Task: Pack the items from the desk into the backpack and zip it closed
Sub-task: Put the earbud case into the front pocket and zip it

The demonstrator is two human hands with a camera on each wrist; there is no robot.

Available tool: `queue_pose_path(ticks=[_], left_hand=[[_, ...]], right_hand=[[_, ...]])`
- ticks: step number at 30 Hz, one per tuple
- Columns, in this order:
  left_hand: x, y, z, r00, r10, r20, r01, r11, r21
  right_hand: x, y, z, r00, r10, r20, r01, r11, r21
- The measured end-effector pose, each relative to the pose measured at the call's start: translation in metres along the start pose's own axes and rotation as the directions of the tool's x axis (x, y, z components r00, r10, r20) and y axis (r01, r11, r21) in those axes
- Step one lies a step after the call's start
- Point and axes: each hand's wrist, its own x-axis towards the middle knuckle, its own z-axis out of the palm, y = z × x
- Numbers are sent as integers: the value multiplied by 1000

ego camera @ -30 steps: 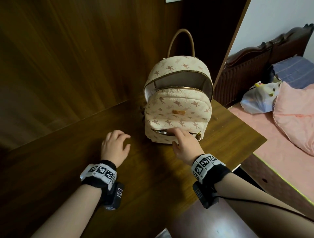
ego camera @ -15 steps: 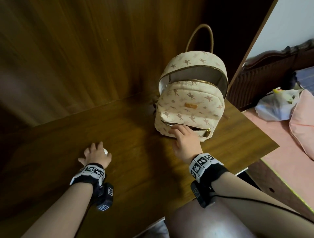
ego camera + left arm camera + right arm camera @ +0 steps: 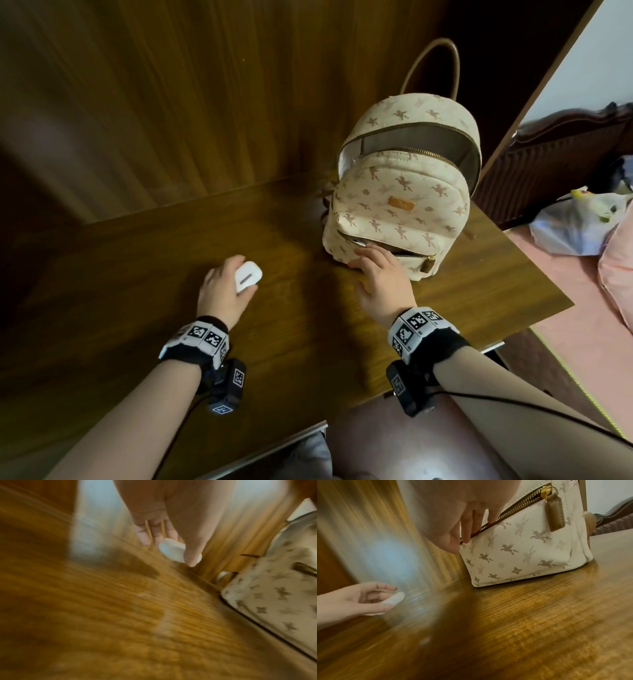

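Observation:
A cream backpack [image 3: 400, 205] with a brown horse print stands on the wooden desk [image 3: 274, 308], its main compartment and front pocket both unzipped. My right hand [image 3: 373, 263] grips the lower edge of the front pocket opening [image 3: 489, 524], fingers curled over the gold zipper. Left of the bag, my left hand [image 3: 233, 281] holds a small white earbud case [image 3: 248, 275] just above the desk, pinched between thumb and fingers [image 3: 178, 551]. From the right wrist, the case [image 3: 393, 599] shows at the far left.
A wooden wall panel [image 3: 171, 102] rises behind the desk. The desk's right edge [image 3: 534, 260] drops off toward a bed with a pink cover [image 3: 561, 301], a plastic bag [image 3: 579, 222] and a pillow. A brown zipper pull [image 3: 554, 509] hangs at the pocket's right end.
My left hand swung out to the left, picked up the white case and has come back toward the bag. My right hand has stayed on the front pocket.

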Motion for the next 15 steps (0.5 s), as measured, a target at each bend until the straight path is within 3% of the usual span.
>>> queue_pose_path(ticks=[6,10,15], left_hand=[[-4,64,-4,942,335,-26,-335,942,6],[-2,99,4,851,525,19,-525,850,47],[3,133,18,738,673,51,-675,737,42]], right_hand=[[8,-1,-13,1000,19,21,-21,996,87],[7,-2,-30,992,123,38,-128,973,191],[6,5,-43,989,145,18,-143,942,304]])
